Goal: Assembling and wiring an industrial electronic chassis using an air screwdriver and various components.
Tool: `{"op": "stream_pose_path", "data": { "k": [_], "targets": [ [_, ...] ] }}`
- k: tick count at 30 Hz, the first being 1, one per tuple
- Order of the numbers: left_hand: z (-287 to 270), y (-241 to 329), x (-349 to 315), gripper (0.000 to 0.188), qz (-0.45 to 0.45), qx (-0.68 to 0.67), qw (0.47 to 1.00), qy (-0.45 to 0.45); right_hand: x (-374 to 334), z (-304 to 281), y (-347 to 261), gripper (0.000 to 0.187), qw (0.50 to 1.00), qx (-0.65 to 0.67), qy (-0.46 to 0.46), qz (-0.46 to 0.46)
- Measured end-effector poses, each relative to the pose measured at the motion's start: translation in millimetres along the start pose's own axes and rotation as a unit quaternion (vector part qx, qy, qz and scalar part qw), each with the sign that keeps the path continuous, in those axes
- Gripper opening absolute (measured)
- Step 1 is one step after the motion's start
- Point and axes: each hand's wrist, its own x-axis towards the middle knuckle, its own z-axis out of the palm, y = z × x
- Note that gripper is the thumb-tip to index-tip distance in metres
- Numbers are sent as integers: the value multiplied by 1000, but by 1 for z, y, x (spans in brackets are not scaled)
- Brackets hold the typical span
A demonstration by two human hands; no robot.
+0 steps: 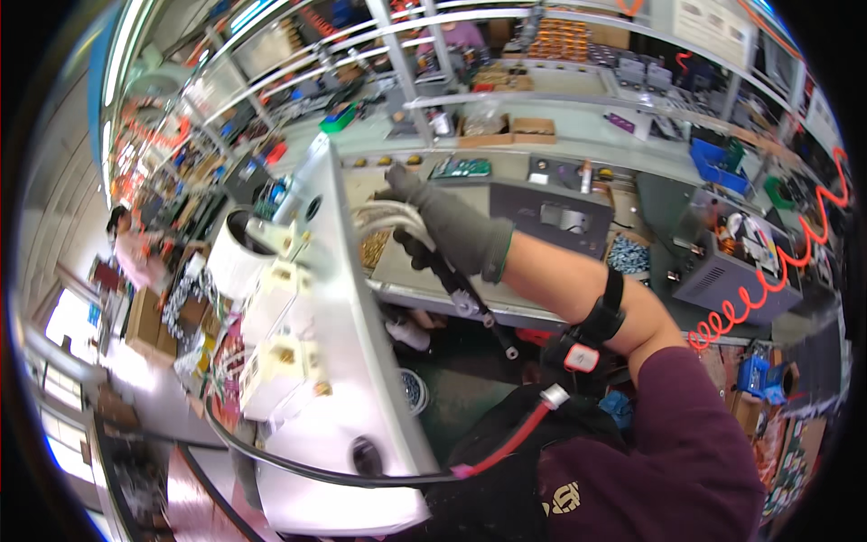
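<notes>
A large silver sheet-metal chassis [348, 379] stands tilted in front of me, slightly blurred. On its left side sit a white cylinder [237, 257] and white blocks [275, 366] with brass-coloured terminals. My right hand [452, 221], in a grey glove, is just right of the chassis's upper part. Its fingers are closed round a bundle of grey-white cables [388, 215]. Black cable ends with ring lugs [488, 318] hang below this hand. A thick black cable [334, 474] crosses the lower chassis, continuing into a red length with a silver end. My left hand does not show.
Beyond the chassis is a workbench with a dark panel [551, 212], a green circuit board [461, 168] and a bin of small parts [629, 255]. An opened grey machine case [736, 262] stands right, near a coiled orange hose [768, 289]. Another person [137, 253] is far left.
</notes>
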Motion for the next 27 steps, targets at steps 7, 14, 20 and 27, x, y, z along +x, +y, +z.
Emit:
{"op": "stream_pose_path", "data": {
  "k": [7,14,20,27],
  "targets": [
    [257,-22,110,61,-68,141,924,-348,-12,-150,-111,48,980,-89,155,-90],
    [426,-112,231,56,-137,295,791,-518,-24,-308,-154,45,873,-249,399,-129],
    [492,-226,291,40,-286,271,727,-562,-21,-410,-117,47,843,-207,496,27],
    [466,-352,318,49,-349,344,618,-614,-19,-466,4,49,799,-150,577,80]
  ]
}}
